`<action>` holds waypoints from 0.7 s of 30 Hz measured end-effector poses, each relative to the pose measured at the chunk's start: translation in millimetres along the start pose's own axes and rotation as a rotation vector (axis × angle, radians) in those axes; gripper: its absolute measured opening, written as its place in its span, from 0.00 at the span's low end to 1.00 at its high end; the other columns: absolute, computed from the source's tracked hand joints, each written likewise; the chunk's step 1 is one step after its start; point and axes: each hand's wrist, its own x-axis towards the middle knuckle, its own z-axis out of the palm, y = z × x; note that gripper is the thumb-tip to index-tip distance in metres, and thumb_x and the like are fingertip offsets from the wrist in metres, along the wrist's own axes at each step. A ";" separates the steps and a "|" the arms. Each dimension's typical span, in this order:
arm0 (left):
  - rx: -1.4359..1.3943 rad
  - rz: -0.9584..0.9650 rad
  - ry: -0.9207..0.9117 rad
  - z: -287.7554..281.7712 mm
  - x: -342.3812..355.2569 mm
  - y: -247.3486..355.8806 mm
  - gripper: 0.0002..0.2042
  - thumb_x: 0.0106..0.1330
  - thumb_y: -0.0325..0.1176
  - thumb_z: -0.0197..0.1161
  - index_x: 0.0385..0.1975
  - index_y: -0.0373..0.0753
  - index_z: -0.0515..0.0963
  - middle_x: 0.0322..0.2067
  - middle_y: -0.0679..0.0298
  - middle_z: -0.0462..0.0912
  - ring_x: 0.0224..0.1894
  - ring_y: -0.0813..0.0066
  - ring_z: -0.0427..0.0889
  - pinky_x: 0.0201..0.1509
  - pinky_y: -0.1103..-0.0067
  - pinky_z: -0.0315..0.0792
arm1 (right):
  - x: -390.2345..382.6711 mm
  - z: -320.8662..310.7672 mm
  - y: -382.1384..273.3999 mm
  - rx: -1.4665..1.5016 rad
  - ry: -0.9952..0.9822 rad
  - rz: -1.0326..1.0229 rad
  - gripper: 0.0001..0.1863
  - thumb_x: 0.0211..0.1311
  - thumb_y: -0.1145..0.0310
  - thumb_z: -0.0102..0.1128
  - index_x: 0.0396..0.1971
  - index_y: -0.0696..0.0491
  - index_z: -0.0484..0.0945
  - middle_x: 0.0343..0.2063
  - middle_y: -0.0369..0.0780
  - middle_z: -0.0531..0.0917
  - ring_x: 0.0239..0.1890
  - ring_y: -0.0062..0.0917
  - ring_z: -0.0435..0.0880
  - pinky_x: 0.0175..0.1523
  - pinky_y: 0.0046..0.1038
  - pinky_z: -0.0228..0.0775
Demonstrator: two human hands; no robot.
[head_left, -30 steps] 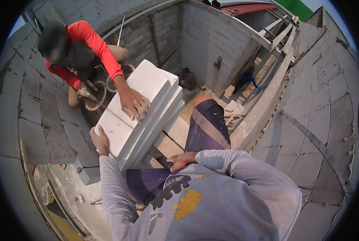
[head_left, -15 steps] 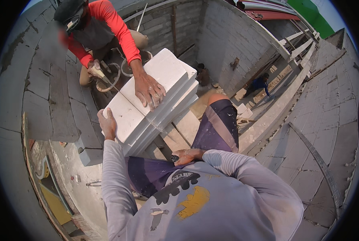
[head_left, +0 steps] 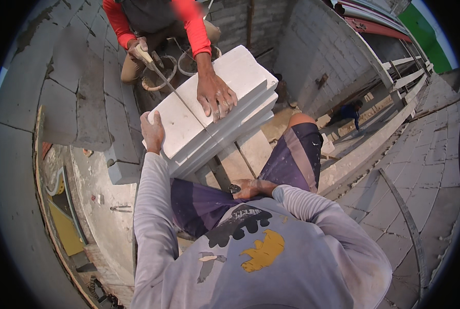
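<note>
My left hand (head_left: 154, 133) grips the near left end of a white building block (head_left: 189, 110), its fingers over the top edge. The block lies on top of a stack of similar blocks (head_left: 230, 129). Across it runs a handsaw (head_left: 177, 96), held by its pale handle in a co-worker's hand. The co-worker's other hand (head_left: 215, 95) presses flat on the block, to the right of the blade. In my lap, my right hand (head_left: 248, 188) is closed round a small black object (head_left: 234, 188) that I cannot make out further.
Buckets (head_left: 160, 77) stand by the co-worker's knees. Planks (head_left: 245, 154) lie below the stack. Grey block walls rise left and right, with a long strip (head_left: 407, 221) on the right one. Another person (head_left: 347, 113) is lower down at the right.
The saw has been drawn back toward the co-worker, so less blade sticks out past the block's near side. My view has shifted; both my hands keep their places.
</note>
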 end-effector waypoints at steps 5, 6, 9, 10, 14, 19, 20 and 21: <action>0.014 0.020 0.006 1.0 0.3 -5.5 0.29 0.78 0.52 0.64 0.65 0.34 0.73 0.59 0.39 0.80 0.64 0.40 0.78 0.70 0.57 0.70 | -4.6 -12.0 -14.7 0.007 -0.116 0.107 0.51 0.69 0.39 0.65 0.80 0.60 0.60 0.78 0.55 0.65 0.81 0.46 0.64 0.83 0.39 0.56; 0.015 0.029 0.007 1.9 -1.5 -4.3 0.29 0.78 0.52 0.64 0.65 0.34 0.73 0.59 0.39 0.80 0.64 0.40 0.78 0.70 0.57 0.70 | -4.8 -12.0 -14.9 0.010 -0.124 0.111 0.51 0.69 0.39 0.65 0.80 0.60 0.60 0.78 0.55 0.66 0.80 0.46 0.64 0.82 0.38 0.57; 0.020 0.040 0.026 -0.1 -3.0 -3.6 0.29 0.77 0.51 0.64 0.65 0.33 0.73 0.59 0.39 0.80 0.64 0.40 0.78 0.70 0.57 0.70 | -18.8 -24.9 -40.8 0.022 -0.150 0.123 0.50 0.68 0.40 0.65 0.78 0.61 0.63 0.76 0.55 0.69 0.79 0.47 0.67 0.81 0.38 0.60; 0.017 0.039 0.031 1.0 -3.8 -0.9 0.28 0.77 0.51 0.64 0.65 0.33 0.73 0.59 0.39 0.80 0.64 0.40 0.78 0.70 0.57 0.70 | -18.0 -21.9 -36.9 0.026 -0.131 0.114 0.50 0.68 0.40 0.66 0.78 0.61 0.63 0.76 0.56 0.69 0.79 0.47 0.67 0.80 0.38 0.61; 0.001 0.033 0.028 0.5 -0.9 -2.8 0.28 0.77 0.50 0.64 0.65 0.33 0.73 0.60 0.39 0.80 0.65 0.39 0.77 0.71 0.57 0.69 | -10.1 -15.2 -21.7 0.025 -0.083 0.097 0.47 0.67 0.43 0.66 0.75 0.61 0.66 0.74 0.57 0.71 0.77 0.47 0.70 0.78 0.39 0.64; -0.001 0.036 0.031 1.6 -0.5 -4.0 0.28 0.77 0.50 0.64 0.65 0.33 0.73 0.60 0.39 0.80 0.65 0.40 0.77 0.71 0.57 0.69 | -6.7 -16.4 -18.5 0.044 -0.118 0.090 0.46 0.67 0.44 0.65 0.75 0.61 0.67 0.74 0.58 0.71 0.76 0.47 0.71 0.77 0.39 0.65; 0.002 0.031 0.031 1.2 -0.6 -4.6 0.28 0.77 0.50 0.64 0.65 0.33 0.73 0.60 0.39 0.80 0.65 0.40 0.77 0.71 0.57 0.69 | -7.0 -14.4 -15.9 0.035 -0.093 0.077 0.46 0.67 0.44 0.65 0.75 0.61 0.67 0.74 0.58 0.72 0.76 0.47 0.71 0.77 0.40 0.65; 0.000 0.028 0.031 -0.7 -1.3 -3.4 0.28 0.77 0.51 0.64 0.65 0.33 0.73 0.60 0.39 0.80 0.65 0.40 0.77 0.71 0.57 0.69 | -7.5 -13.3 -17.2 0.022 -0.071 0.062 0.46 0.67 0.44 0.65 0.75 0.61 0.66 0.74 0.57 0.72 0.76 0.47 0.71 0.77 0.40 0.64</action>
